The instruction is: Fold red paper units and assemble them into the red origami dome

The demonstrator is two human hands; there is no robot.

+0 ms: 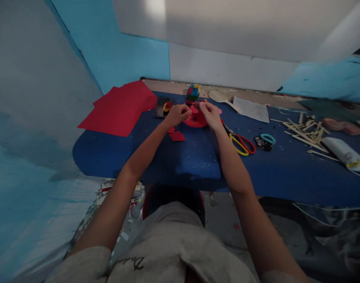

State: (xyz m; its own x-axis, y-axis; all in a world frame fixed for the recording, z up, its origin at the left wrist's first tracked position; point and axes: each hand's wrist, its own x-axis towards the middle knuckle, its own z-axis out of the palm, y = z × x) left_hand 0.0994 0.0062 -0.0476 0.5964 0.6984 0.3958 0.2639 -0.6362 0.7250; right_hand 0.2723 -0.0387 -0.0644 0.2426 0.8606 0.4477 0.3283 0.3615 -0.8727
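A red pleated paper piece (pixel 193 122) lies on the blue table, between my two hands. My left hand (pixel 179 114) is closed in a pinch at its left side, fingertips against the red paper. From the right, my right hand (pixel 209 113) bends over the same piece with its fingers drawn together on the paper. The fingertips partly hide what they grip. Just behind stands a rounded, multicoloured pleated ornament (pixel 193 92). A small yellow and dark red paper flower (pixel 167 106) sits beside my left hand, and red paper scraps (pixel 176 136) lie nearer me.
Large red sheets (pixel 121 110) cover the table's left part. A dark phone-like rectangle (pixel 159 108) lies beside them. To the right are scissors (pixel 243 144) with yellow and red handles, a light-blue ring (pixel 267 138), thin wooden sticks (pixel 307 129), a white tube (pixel 343 152) and white paper (pixel 252 109).
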